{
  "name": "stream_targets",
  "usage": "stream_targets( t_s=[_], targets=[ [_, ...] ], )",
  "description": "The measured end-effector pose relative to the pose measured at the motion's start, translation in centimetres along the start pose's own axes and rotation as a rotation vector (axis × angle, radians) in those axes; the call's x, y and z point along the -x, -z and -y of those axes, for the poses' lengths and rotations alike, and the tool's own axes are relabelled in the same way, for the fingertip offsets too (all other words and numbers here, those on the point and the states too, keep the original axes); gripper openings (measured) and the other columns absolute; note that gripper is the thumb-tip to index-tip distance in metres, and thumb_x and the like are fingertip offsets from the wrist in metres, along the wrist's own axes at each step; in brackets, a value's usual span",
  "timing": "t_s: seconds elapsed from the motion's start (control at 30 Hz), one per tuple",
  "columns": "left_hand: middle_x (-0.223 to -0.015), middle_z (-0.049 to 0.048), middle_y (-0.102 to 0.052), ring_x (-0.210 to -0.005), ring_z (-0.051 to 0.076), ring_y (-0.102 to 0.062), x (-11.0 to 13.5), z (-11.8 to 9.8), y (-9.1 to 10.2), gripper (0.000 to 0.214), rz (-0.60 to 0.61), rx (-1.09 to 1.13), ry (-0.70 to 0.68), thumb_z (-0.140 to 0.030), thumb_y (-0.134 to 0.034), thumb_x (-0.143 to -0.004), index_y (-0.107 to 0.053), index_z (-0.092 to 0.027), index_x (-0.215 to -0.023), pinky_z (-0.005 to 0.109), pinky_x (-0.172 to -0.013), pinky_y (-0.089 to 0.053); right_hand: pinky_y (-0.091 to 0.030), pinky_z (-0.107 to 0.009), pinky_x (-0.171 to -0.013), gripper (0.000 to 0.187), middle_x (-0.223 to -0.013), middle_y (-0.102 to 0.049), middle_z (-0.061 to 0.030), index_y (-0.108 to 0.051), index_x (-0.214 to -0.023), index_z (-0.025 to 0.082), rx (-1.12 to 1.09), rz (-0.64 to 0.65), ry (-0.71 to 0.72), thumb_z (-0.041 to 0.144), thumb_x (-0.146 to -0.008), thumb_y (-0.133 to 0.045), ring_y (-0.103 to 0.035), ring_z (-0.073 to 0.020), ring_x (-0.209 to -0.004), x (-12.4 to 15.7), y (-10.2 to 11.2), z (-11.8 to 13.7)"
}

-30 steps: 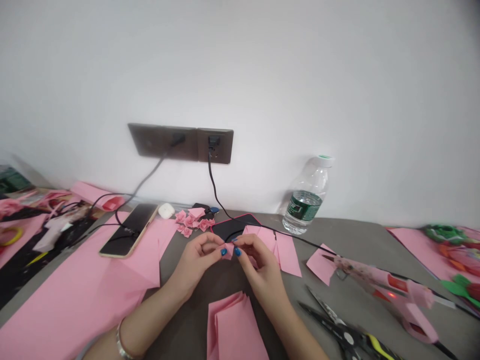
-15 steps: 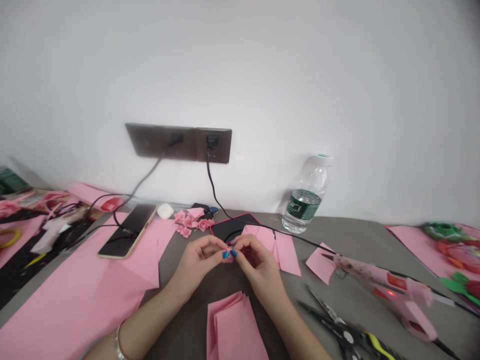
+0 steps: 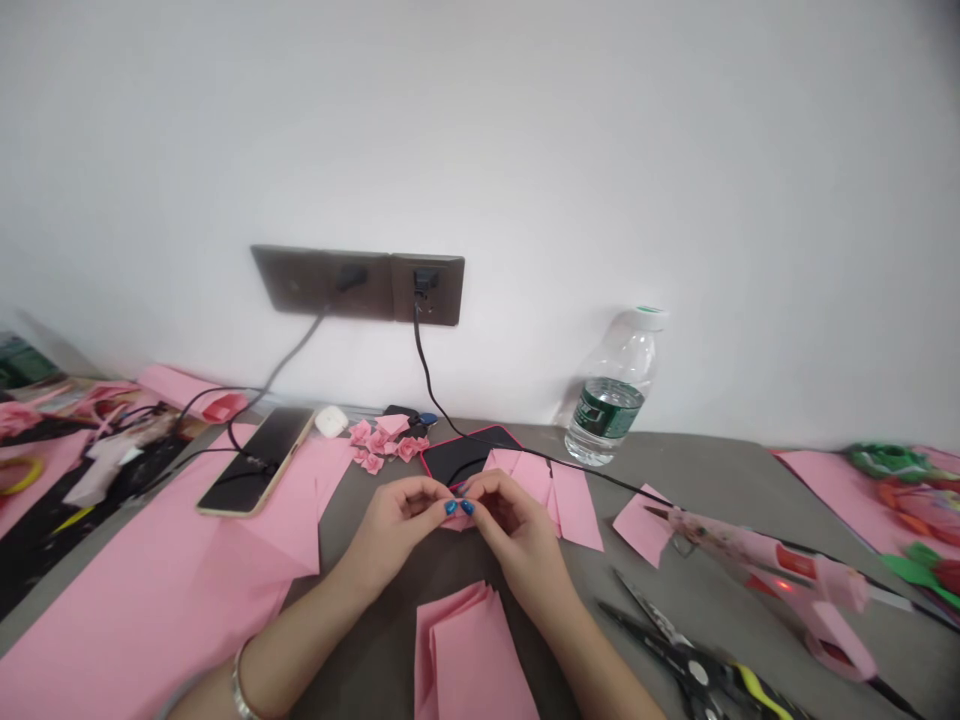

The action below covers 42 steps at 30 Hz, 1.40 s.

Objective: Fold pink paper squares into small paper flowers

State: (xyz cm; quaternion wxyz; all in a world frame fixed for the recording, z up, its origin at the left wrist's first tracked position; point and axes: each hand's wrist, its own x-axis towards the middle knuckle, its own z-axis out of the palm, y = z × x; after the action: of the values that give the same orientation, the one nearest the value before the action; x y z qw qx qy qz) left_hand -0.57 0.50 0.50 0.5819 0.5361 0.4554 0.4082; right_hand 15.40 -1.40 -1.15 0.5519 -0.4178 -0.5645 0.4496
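Between my fingertips is a small piece of pink paper, mostly covered by the fingers, so its folds cannot be made out. My left hand pinches it from the left, thumb and fingers closed. From the right, my right hand grips the same piece, its thumb beside the left thumb. Below the hands lies a stack of folded pink paper. Just beyond my left hand sits a cluster of folded pink paper roses. Cut pink paper sheets lie behind my right hand.
On the right are a pink hot glue gun with a lit red light, open scissors and a water bottle. A phone rests on large pink paper at left. A black cable crosses behind my hands.
A little more of the pink paper shows below my thumbs. Both hands stay in nearly the same place, still pinching it.
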Motion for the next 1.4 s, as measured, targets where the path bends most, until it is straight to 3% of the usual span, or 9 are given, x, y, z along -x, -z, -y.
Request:
stream_targets(
  t_s=[0.27, 0.53, 0.8, 1.03, 1.27, 1.4],
  targets=[
    [-0.071, 0.0009, -0.064, -0.069, 0.014, -0.059, 0.1, -0.1, 0.15, 0.013, -0.007, -0.053, -0.072, -0.027, -0.069, -0.076, -0.067, -0.014, -0.076, 0.023, -0.066, -0.047, -0.047, -0.027, -0.065, 0.012, -0.081, -0.061, -0.0034, -0.06, -0.085, 0.019, -0.016, 0.026, -0.039, 0.031, -0.088, -0.059, -0.058, -0.0164, -0.071, -0.13, -0.18, -0.22],
    [-0.073, 0.0004, -0.061, -0.072, 0.015, -0.058, 0.17, 0.04, -0.09, 0.014, 0.095, -0.092, -0.087, -0.029, -0.065, -0.081, -0.063, -0.015, -0.077, 0.024, -0.068, -0.046, -0.041, -0.025, -0.061, 0.015, -0.075, -0.053, -0.001, -0.055, -0.08, 0.019, 0.039, 0.04, 0.001, 0.029, -0.09, -0.053, -0.052, -0.0152, -0.068, 0.03, -0.08, 0.22],
    [-0.07, -0.0009, -0.054, -0.068, 0.014, -0.05, 0.3, -0.27, -0.12, 0.019, 0.107, -0.156, -0.139, -0.03, -0.06, -0.084, -0.059, -0.015, -0.073, 0.024, -0.064, -0.04, -0.038, -0.025, -0.058, 0.016, -0.072, -0.049, 0.0002, -0.053, -0.078, 0.019, 0.054, 0.045, 0.0, 0.029, -0.091, -0.051, -0.048, -0.0143, -0.064, -0.03, -0.22, 0.28],
    [-0.072, -0.002, -0.05, -0.069, 0.013, -0.049, 0.21, -0.18, -0.18, 0.019, 0.186, -0.122, -0.124, -0.03, -0.059, -0.086, -0.053, -0.017, -0.074, 0.023, -0.064, -0.042, -0.038, -0.026, -0.058, 0.017, -0.073, -0.053, -0.0012, -0.059, -0.077, 0.019, 0.094, 0.054, 0.036, 0.028, -0.09, -0.055, -0.05, -0.0152, -0.066, -0.02, -0.02, 0.09],
    [-0.072, -0.0027, -0.052, -0.068, 0.013, -0.054, 0.06, -0.22, -0.09, 0.025, 0.077, 0.001, -0.057, -0.038, -0.067, -0.081, -0.052, -0.018, -0.075, 0.024, -0.065, -0.047, -0.046, -0.028, -0.063, 0.013, -0.08, -0.061, -0.003, -0.059, -0.094, 0.021, 0.047, -0.032, -0.011, 0.033, -0.089, -0.057, -0.059, -0.0171, -0.072, -0.06, -0.23, -0.35],
    [-0.075, -0.0024, -0.057, -0.072, 0.013, -0.056, 0.03, -0.43, -0.05, 0.024, 0.014, 0.086, -0.029, -0.036, -0.072, -0.076, -0.057, -0.018, -0.081, 0.024, -0.07, -0.049, -0.048, -0.027, -0.063, 0.016, -0.08, -0.061, -0.0029, -0.057, -0.093, 0.021, 0.035, -0.01, -0.041, 0.032, -0.084, -0.063, -0.06, -0.017, -0.071, -0.11, -0.4, -0.25]
  ],
)
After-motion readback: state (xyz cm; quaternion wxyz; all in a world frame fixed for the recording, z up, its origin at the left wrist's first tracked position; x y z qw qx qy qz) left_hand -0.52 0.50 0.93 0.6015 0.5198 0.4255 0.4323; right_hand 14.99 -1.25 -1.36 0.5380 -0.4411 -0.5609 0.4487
